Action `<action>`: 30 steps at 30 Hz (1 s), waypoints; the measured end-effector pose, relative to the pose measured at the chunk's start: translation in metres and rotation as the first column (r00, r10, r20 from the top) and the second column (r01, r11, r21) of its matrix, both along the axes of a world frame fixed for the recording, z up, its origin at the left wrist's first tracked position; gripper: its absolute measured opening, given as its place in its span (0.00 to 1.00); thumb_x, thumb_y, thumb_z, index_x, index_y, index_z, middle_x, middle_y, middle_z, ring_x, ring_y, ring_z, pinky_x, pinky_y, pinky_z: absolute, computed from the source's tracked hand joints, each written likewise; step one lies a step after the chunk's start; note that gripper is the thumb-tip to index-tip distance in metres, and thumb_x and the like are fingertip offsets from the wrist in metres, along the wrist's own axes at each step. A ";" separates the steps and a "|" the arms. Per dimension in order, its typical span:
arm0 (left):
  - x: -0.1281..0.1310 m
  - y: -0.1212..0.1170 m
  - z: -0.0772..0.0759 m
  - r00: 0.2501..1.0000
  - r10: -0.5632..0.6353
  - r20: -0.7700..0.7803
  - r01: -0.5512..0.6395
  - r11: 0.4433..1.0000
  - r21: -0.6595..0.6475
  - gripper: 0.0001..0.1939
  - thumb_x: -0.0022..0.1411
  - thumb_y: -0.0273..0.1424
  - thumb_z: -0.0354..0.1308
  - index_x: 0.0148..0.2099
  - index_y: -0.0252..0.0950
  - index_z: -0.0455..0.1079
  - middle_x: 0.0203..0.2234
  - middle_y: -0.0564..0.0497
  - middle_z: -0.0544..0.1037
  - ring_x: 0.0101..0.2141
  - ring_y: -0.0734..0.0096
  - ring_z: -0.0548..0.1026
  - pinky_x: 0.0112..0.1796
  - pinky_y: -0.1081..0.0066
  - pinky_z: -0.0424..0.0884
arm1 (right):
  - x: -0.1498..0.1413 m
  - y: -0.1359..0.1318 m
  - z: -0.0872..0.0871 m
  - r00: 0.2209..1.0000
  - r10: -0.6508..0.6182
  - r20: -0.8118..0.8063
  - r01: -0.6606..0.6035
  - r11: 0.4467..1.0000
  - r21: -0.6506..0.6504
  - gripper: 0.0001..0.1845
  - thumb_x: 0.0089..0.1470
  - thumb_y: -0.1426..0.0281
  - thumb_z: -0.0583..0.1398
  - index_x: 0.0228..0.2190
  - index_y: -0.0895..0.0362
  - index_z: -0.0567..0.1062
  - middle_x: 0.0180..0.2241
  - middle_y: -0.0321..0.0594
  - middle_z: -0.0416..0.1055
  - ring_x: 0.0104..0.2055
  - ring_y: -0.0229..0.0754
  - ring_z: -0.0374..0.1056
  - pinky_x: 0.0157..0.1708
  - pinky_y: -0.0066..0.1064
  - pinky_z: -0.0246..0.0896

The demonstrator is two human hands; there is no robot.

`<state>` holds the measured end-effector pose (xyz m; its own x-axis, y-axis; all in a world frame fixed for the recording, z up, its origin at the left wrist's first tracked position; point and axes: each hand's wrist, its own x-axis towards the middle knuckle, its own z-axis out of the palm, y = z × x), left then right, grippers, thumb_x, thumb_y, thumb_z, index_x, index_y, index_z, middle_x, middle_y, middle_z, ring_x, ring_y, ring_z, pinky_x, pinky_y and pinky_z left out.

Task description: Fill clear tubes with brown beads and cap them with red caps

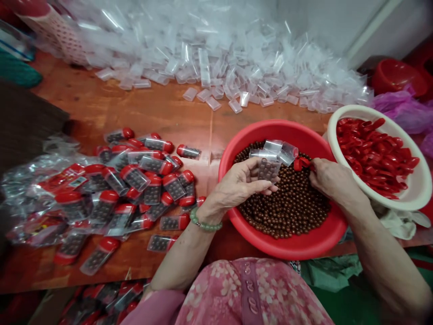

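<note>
My left hand (241, 180) is closed around a clear plastic container (269, 169) filled with dark balls, above a red basin (284, 250). Glossy brown balls (287, 205) cover the bottom of that basin. Just beyond my left fingers, several unfilled clear containers (275, 146) lie on the balls. My right hand (329, 178) is over the basin's right side, fingers pinched together at a red plastic cap (301, 163); the fingertips are partly hidden.
A white basin (424, 180) of red caps (375, 158) stands at the right. Clear empty containers (203, 63) are heaped along the back. Red-capped filled containers (135, 178) lie piled on the left of the wooden table (152, 108), near clear plastic bags (27, 180).
</note>
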<state>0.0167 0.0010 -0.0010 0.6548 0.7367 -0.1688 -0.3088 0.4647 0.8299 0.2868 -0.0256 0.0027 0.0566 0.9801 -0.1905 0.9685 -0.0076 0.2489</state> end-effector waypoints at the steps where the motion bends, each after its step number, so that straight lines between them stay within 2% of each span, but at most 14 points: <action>1: 0.000 0.000 0.000 1.000 -0.010 0.013 0.010 1.000 -0.003 0.19 0.54 0.28 0.70 0.47 0.31 0.71 0.38 0.45 0.82 0.32 0.73 0.81 0.36 0.75 0.77 | 0.002 -0.003 0.001 0.998 -0.002 -0.058 0.004 0.999 0.042 0.17 0.63 0.71 0.49 0.41 0.66 0.75 0.34 0.58 0.77 0.32 0.54 0.73 0.29 0.37 0.55; 3: -0.001 0.001 0.000 0.999 -0.022 0.035 0.022 1.000 -0.007 0.19 0.55 0.28 0.70 0.47 0.31 0.71 0.38 0.45 0.82 0.32 0.73 0.81 0.35 0.75 0.76 | 0.006 -0.010 0.003 0.979 0.011 -0.201 0.015 0.991 0.130 0.17 0.63 0.69 0.52 0.44 0.64 0.76 0.34 0.55 0.77 0.33 0.53 0.73 0.31 0.38 0.59; 5: -0.001 0.001 0.000 0.999 -0.019 0.047 0.019 1.000 -0.015 0.19 0.55 0.30 0.70 0.48 0.32 0.71 0.37 0.46 0.82 0.33 0.73 0.81 0.35 0.76 0.77 | 0.008 -0.017 0.007 0.897 0.035 -0.440 0.065 0.976 0.210 0.17 0.62 0.65 0.56 0.49 0.60 0.75 0.33 0.48 0.77 0.33 0.48 0.72 0.32 0.37 0.63; 7: -0.001 0.001 -0.001 0.999 -0.007 0.049 0.009 1.000 -0.025 0.20 0.54 0.31 0.71 0.47 0.32 0.71 0.37 0.47 0.82 0.33 0.72 0.81 0.35 0.75 0.76 | 0.004 -0.022 0.013 0.707 0.057 -0.705 0.157 0.959 0.235 0.19 0.60 0.61 0.60 0.50 0.54 0.75 0.33 0.42 0.76 0.33 0.44 0.72 0.33 0.35 0.66; 9: 0.000 0.001 -0.001 0.999 0.002 0.047 0.000 1.000 -0.026 0.21 0.53 0.33 0.73 0.46 0.32 0.71 0.35 0.48 0.81 0.33 0.72 0.81 0.34 0.75 0.76 | -0.005 -0.026 0.019 0.442 0.051 -0.896 0.233 0.958 0.169 0.20 0.58 0.58 0.64 0.49 0.52 0.76 0.33 0.38 0.76 0.33 0.42 0.72 0.33 0.33 0.68; 10: 0.000 0.001 -0.001 0.999 0.007 0.043 -0.006 1.000 -0.024 0.21 0.53 0.35 0.73 0.46 0.32 0.72 0.35 0.48 0.81 0.33 0.72 0.81 0.34 0.75 0.76 | -0.012 -0.028 0.022 0.340 0.023 -0.940 0.232 0.967 0.108 0.20 0.57 0.58 0.65 0.49 0.51 0.77 0.33 0.37 0.76 0.33 0.41 0.72 0.33 0.32 0.69; 12: 0.000 0.001 -0.001 0.999 0.019 0.033 -0.019 1.000 -0.011 0.21 0.53 0.36 0.73 0.45 0.32 0.72 0.35 0.48 0.80 0.32 0.73 0.80 0.33 0.75 0.76 | -0.026 -0.028 0.027 0.188 -0.059 -0.980 0.187 0.982 -0.023 0.20 0.56 0.59 0.66 0.48 0.51 0.77 0.30 0.35 0.76 0.31 0.39 0.72 0.31 0.30 0.70; 14: 0.000 0.001 -0.002 0.999 0.032 0.018 -0.032 0.999 0.005 0.22 0.53 0.37 0.73 0.45 0.32 0.72 0.35 0.49 0.79 0.33 0.72 0.80 0.34 0.75 0.75 | -0.039 -0.027 0.029 0.102 -0.133 -0.986 0.115 0.986 -0.121 0.20 0.56 0.58 0.66 0.48 0.53 0.77 0.30 0.36 0.76 0.29 0.38 0.72 0.30 0.29 0.69; 16: 0.000 0.000 -0.002 0.999 0.042 0.008 -0.042 0.999 0.026 0.22 0.53 0.38 0.73 0.45 0.32 0.72 0.35 0.49 0.79 0.34 0.72 0.79 0.36 0.74 0.75 | -0.048 -0.024 0.028 0.093 -0.176 -0.980 0.039 0.984 -0.173 0.20 0.57 0.57 0.65 0.47 0.55 0.78 0.33 0.38 0.77 0.28 0.36 0.71 0.29 0.29 0.69; 19: -0.001 0.000 -0.002 0.998 0.054 -0.017 -0.052 0.997 0.063 0.21 0.54 0.39 0.72 0.44 0.32 0.73 0.33 0.50 0.78 0.33 0.74 0.77 0.38 0.74 0.73 | -0.056 -0.020 0.023 0.157 -0.172 -0.972 -0.058 0.981 -0.183 0.19 0.60 0.57 0.62 0.46 0.56 0.79 0.36 0.40 0.78 0.30 0.36 0.71 0.31 0.29 0.69; 22: -0.001 0.001 -0.001 0.996 0.063 -0.056 -0.056 0.992 0.115 0.19 0.55 0.40 0.71 0.42 0.32 0.73 0.31 0.52 0.76 0.30 0.77 0.73 0.35 0.75 0.70 | -0.059 -0.021 0.019 0.255 -0.034 -0.966 -0.119 0.991 -0.066 0.16 0.62 0.59 0.61 0.45 0.55 0.78 0.39 0.40 0.78 0.38 0.41 0.73 0.40 0.32 0.70; 24: -0.002 0.002 0.001 0.995 0.073 -0.065 -0.063 0.988 0.143 0.19 0.56 0.40 0.70 0.43 0.33 0.74 0.33 0.52 0.77 0.30 0.77 0.71 0.33 0.76 0.69 | -0.062 -0.022 0.017 0.355 0.091 -0.930 -0.166 0.986 0.033 0.11 0.62 0.61 0.61 0.41 0.55 0.78 0.39 0.41 0.78 0.41 0.43 0.73 0.43 0.33 0.69; 27: -0.002 0.003 0.004 0.994 0.102 -0.045 -0.093 0.980 0.175 0.17 0.57 0.39 0.70 0.44 0.33 0.75 0.38 0.49 0.79 0.37 0.73 0.74 0.39 0.74 0.70 | -0.065 -0.023 0.015 0.502 0.217 -0.837 -0.230 0.967 0.113 0.09 0.63 0.65 0.59 0.33 0.55 0.76 0.33 0.40 0.76 0.35 0.42 0.72 0.37 0.33 0.68; 30: -0.002 0.003 0.004 0.991 0.127 -0.048 -0.116 0.974 0.195 0.16 0.57 0.37 0.69 0.44 0.34 0.76 0.39 0.49 0.80 0.42 0.68 0.75 0.47 0.71 0.70 | -0.066 -0.024 0.014 0.566 0.268 -0.779 -0.263 0.955 0.138 0.08 0.63 0.67 0.59 0.33 0.55 0.76 0.32 0.41 0.77 0.33 0.42 0.73 0.37 0.33 0.69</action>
